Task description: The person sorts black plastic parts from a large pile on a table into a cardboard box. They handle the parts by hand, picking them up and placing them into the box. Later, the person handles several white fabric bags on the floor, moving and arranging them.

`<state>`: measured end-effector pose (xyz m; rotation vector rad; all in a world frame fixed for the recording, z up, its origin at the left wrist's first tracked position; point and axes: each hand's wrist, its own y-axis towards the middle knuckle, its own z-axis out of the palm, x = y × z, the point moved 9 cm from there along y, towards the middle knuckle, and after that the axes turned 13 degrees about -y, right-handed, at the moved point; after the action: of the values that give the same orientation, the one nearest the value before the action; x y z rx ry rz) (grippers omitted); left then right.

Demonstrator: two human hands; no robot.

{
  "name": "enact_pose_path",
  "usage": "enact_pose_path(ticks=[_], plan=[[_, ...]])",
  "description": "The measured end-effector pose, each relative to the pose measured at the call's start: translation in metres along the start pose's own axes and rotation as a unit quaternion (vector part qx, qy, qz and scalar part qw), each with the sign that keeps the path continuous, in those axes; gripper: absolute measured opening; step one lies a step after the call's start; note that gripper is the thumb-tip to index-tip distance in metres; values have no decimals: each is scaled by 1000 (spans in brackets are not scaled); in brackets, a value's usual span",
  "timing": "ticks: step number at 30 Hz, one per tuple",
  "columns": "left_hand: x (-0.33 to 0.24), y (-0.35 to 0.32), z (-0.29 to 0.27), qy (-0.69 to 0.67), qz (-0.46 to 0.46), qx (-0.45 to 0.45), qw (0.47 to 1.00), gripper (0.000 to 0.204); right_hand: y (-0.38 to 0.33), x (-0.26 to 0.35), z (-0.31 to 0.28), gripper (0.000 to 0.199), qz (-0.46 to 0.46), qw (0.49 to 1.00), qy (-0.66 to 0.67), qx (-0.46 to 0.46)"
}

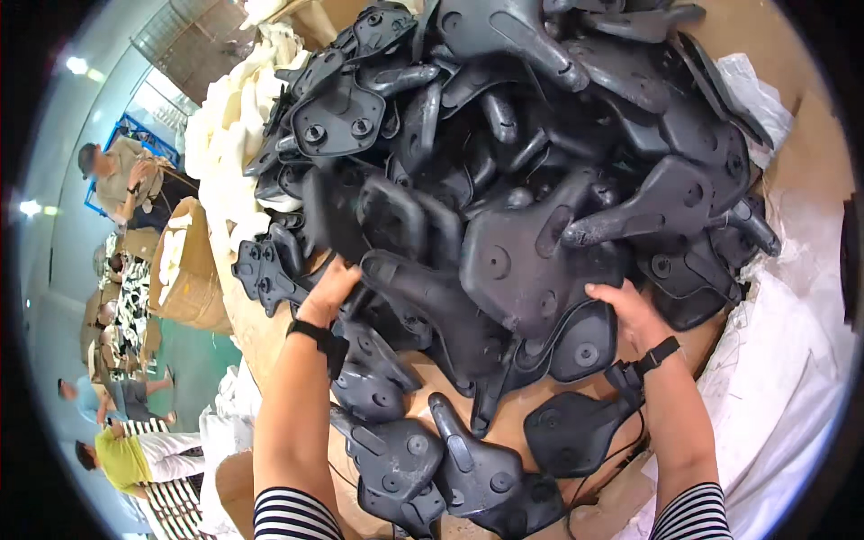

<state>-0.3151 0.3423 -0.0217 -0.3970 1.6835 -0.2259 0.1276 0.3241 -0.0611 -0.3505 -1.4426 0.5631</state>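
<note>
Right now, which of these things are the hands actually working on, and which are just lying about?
In hand:
- pile of black plastic saddle shells
- left hand on a shell at the pile's edge
- right hand on another shell

Lying about:
- cream foam pads
- cardboard box
- white plastic sheet

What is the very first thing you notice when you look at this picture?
A huge heap of black plastic saddle-shaped shells fills the middle and top, piled on a brown surface. The person's left hand and right hand both reach into the pile's lower edge, touching the shells. At the far left, other people work beside a cardboard box, and cream-coloured foam pieces are stacked along the heap's left side.
</note>
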Motion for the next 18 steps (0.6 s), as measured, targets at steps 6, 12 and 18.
enact_pose_path(ticks=[6, 12, 18], plan=[[11, -85, 28, -67, -38, -25, 997, 67, -31, 19, 34, 30, -20, 997, 47, 62], [30, -213, 51, -246, -165, -97, 950, 62, -111, 10, 71, 47, 16, 986, 151, 74], [25, -318, 38, -52, -18, -17, 998, 36, -208, -2, 65, 52, -24, 986, 161, 35]])
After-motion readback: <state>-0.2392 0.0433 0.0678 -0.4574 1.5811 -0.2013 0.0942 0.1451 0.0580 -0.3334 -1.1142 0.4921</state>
